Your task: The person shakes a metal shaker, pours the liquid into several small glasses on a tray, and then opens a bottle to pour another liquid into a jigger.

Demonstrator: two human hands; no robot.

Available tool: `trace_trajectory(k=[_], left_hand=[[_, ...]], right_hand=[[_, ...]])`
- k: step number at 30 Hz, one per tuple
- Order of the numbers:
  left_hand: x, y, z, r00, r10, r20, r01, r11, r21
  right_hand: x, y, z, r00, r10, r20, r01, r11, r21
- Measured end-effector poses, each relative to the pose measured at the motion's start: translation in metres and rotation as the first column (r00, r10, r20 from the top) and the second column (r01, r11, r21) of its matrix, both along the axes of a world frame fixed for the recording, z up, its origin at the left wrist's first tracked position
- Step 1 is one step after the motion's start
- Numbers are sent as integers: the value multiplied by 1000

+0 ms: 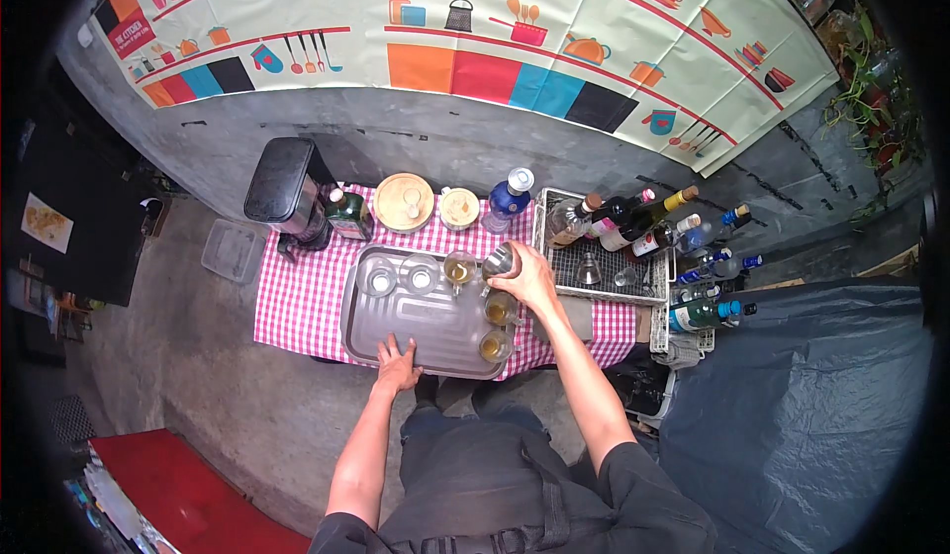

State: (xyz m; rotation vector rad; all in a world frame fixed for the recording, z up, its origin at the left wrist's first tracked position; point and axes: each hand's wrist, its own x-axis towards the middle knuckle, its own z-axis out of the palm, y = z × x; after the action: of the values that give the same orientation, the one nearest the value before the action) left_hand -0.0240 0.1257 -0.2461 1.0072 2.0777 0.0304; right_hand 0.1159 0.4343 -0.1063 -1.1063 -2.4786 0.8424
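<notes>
My right hand point(531, 275) is wrapped round a shiny metal cup point(500, 261), held over the far right corner of a grey tray point(356, 328). Below it on the tray's right side stand two glass mugs point(500, 308) with yellowish-brown liquid. Another glass mug point(459, 270) with similar liquid stands just left of the metal cup. Along the tray's far left part are two clear glass vessels point(380, 278), which look empty. My left hand point(398, 364) lies with fingers spread on the tray's near edge, holding nothing.
Behind the tray are a black coffee machine point(281, 183), a dark green bottle point(347, 215), round wooden boards point(404, 203) and a blue decanter point(506, 201). To the right, a white wire basket point(614, 295) holds several bottles. A red-checked cloth point(297, 307) covers the table.
</notes>
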Motion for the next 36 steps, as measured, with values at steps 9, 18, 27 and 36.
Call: trace_trajectory(k=[9,18,27,36], left_hand=[[0,-2,-1,1000,16,9,-16,1000,0],[1,-1,2,1000,18,4,-18,1000,-12],[1,-2,0,1000,7,3,-7,1000,0],[0,1,4,1000,-8,8,9,1000,-13]], right_hand=[[-38,-13,-1,979,102,178,-122,987,107],[-43,-14,-3,979,113,169,-136,981,135],[17,-17,11,993,6,-121,-23,991,-135],[102,-81,22,985,59,162,-51,997,-50]])
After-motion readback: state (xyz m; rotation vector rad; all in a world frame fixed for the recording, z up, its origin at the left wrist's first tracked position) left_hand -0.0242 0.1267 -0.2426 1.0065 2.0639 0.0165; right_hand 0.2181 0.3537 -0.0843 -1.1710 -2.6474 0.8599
